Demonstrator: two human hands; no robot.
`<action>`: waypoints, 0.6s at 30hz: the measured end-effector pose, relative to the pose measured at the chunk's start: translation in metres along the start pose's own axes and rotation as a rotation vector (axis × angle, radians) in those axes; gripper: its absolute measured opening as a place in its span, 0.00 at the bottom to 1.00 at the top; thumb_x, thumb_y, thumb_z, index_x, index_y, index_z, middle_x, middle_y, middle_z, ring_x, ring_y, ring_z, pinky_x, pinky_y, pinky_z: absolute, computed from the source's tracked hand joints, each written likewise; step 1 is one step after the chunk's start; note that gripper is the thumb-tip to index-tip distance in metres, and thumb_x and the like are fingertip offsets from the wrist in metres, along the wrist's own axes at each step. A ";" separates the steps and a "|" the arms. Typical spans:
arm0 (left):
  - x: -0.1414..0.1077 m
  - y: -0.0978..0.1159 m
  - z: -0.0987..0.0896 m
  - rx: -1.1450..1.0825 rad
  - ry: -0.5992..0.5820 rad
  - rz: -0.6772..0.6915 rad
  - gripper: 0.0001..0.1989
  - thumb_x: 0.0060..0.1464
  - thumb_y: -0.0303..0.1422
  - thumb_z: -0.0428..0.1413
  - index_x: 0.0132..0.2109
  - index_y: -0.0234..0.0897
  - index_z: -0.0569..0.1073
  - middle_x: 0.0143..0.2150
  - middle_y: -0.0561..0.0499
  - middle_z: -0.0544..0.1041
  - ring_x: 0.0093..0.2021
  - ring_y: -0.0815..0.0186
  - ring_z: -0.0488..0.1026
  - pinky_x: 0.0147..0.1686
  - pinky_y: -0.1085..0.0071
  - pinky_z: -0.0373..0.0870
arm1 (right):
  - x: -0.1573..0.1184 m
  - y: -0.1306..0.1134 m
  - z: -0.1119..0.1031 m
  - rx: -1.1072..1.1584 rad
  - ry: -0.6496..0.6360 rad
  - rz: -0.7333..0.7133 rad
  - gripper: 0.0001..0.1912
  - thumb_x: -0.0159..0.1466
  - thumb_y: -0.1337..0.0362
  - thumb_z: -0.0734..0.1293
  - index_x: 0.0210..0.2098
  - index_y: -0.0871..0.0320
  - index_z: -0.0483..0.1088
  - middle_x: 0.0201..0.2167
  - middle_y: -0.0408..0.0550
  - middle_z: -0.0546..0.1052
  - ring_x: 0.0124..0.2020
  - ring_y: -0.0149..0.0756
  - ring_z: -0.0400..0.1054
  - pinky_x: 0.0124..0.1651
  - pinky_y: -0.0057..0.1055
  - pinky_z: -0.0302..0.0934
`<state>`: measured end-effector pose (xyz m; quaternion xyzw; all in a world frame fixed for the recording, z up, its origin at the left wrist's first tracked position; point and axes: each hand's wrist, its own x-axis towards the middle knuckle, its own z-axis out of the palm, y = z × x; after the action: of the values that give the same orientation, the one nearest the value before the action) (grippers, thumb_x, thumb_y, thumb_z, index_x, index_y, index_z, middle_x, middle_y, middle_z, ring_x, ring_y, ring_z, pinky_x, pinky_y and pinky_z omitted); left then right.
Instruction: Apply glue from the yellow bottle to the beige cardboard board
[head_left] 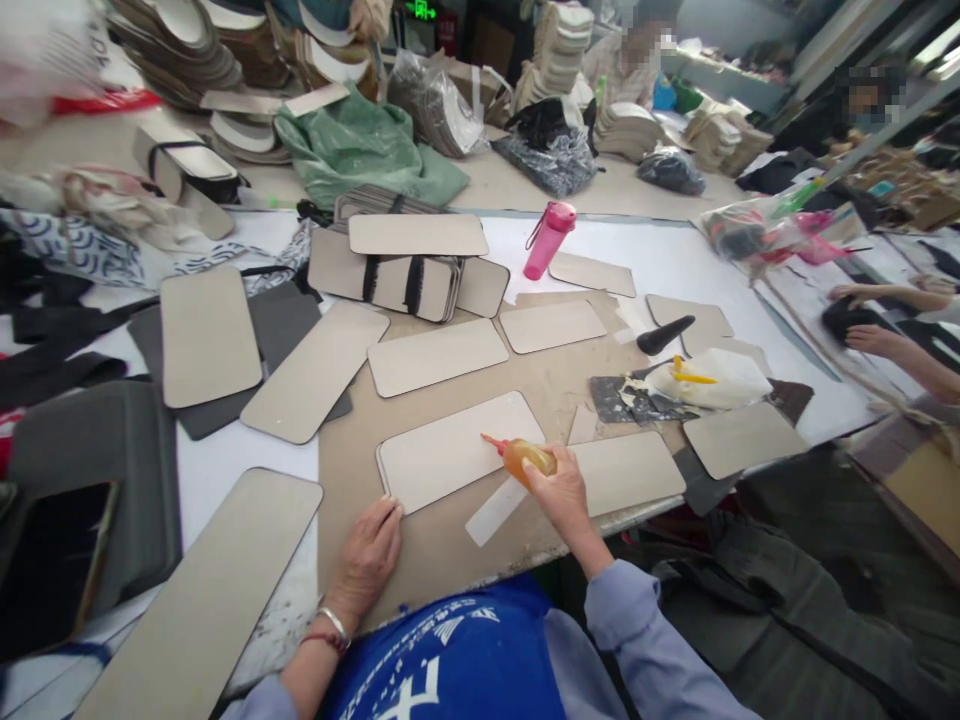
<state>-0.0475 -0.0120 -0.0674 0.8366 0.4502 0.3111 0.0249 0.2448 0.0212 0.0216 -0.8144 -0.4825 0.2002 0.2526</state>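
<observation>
Right hand (564, 492) is wrapped tight around a small amber glue bottle (529, 459), fingers closed on its body, and the orange nozzle points up and to the left, its tip sitting over the right end of the pale board (457, 450). So the board lies to the left of that grip, its long axis running left to right with a slight rise toward the far right corner, and the nozzle is at its near-right end. Whether the tip actually touches the surface is hard to tell from this angle.

Left hand (367, 555) is flat and open, holding nothing, fingertips pressing on the board's lower-left corner. One hand at each end of the long axis, then, and the right is the nearer to the nozzle end.

Just under the bottle a narrow white strip (495, 510) slants across the brown sheet (420, 555) that covers the bench (247, 480). Another board (626, 475) lies right of the wrist. Farther out, a pink bottle (547, 240) stands upright among more boards.
</observation>
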 end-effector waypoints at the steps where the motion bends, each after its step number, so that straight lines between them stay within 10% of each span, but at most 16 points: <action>1: 0.001 0.001 -0.001 -0.002 -0.006 -0.007 0.17 0.54 0.21 0.50 0.51 0.34 0.67 0.47 0.41 0.73 0.50 0.58 0.70 0.49 0.60 0.71 | -0.006 -0.004 0.005 0.025 -0.017 -0.013 0.11 0.53 0.58 0.64 0.34 0.55 0.65 0.34 0.44 0.67 0.35 0.36 0.64 0.40 0.32 0.59; 11: -0.002 0.000 -0.001 -0.020 -0.013 -0.036 0.17 0.54 0.22 0.50 0.51 0.33 0.68 0.47 0.40 0.73 0.51 0.57 0.69 0.50 0.59 0.70 | -0.054 -0.052 0.041 0.269 -0.250 0.054 0.10 0.51 0.60 0.64 0.33 0.55 0.63 0.31 0.43 0.68 0.34 0.35 0.63 0.42 0.34 0.60; 18: -0.007 -0.006 0.005 -0.080 0.064 -0.015 0.19 0.57 0.25 0.49 0.56 0.34 0.64 0.48 0.40 0.73 0.48 0.58 0.72 0.46 0.60 0.73 | -0.074 -0.069 0.043 1.070 -0.645 0.649 0.24 0.46 0.53 0.70 0.39 0.54 0.60 0.28 0.39 0.70 0.24 0.31 0.65 0.22 0.25 0.56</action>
<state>-0.0516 -0.0129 -0.0770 0.8211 0.4445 0.3550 0.0463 0.1395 -0.0071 0.0351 -0.5814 -0.1014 0.7066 0.3904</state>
